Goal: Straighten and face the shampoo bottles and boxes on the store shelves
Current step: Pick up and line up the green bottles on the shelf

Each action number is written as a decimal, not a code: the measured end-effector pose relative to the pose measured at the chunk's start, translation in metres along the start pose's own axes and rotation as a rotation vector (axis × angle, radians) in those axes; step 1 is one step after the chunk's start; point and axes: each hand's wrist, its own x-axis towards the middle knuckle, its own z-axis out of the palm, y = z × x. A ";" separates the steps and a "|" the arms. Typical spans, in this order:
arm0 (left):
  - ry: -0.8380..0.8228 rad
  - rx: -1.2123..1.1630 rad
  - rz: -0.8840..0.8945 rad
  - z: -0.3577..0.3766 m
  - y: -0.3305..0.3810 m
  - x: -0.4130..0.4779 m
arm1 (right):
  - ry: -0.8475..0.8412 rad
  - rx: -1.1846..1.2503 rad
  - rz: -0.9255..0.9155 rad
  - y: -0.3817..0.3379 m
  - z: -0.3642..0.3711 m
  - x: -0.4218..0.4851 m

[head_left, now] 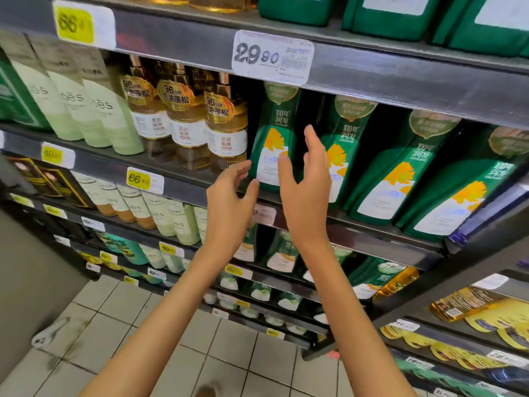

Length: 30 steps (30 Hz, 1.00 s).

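I see a store aisle, dark metal shelving [357, 67] in several tiers running left to right, a second shelf unit angling in at far right. Floor [120, 313] is pale square tile with dark grout, scuffed and stained at lower left. Both my arms are raised toward the middle tier. Left hand [229, 196] is open, fingers curled loosely, fingertips just beside the lower left edge of the leftmost green shampoo bottle [273, 138]; I can't tell if they touch it. Right hand [306, 179] is open too, fingers spread and upright, in front of the gap between that bottle and the next green bottle [346, 144]; grasping nothing. The green bottles stand in a row on the middle shelf, leaning in this wide view, labels forward with a yellow flower print. Left of them on the same shelf: amber bottles [226, 133] with gold neck tags, then pale green tubes [100, 110]. White price tag [272, 57] reading 29.90 on the shelf edge above; yellow price tag [144, 180] below the amber bottles. Lower tiers hold more pale and green bottles, blurred.
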 end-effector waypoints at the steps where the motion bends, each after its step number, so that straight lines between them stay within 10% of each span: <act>1: -0.003 -0.008 0.001 -0.004 -0.001 0.003 | 0.014 -0.030 0.004 -0.001 0.005 0.008; 17: -0.165 -0.115 0.042 -0.067 -0.031 0.017 | 0.202 -0.296 0.132 0.001 0.059 0.039; 26: -0.622 -0.285 -0.167 -0.081 -0.035 -0.011 | 0.147 0.079 0.455 -0.036 0.048 -0.049; 30: -0.570 -0.446 -0.189 -0.090 -0.034 -0.039 | 0.031 0.062 0.453 -0.040 0.044 -0.074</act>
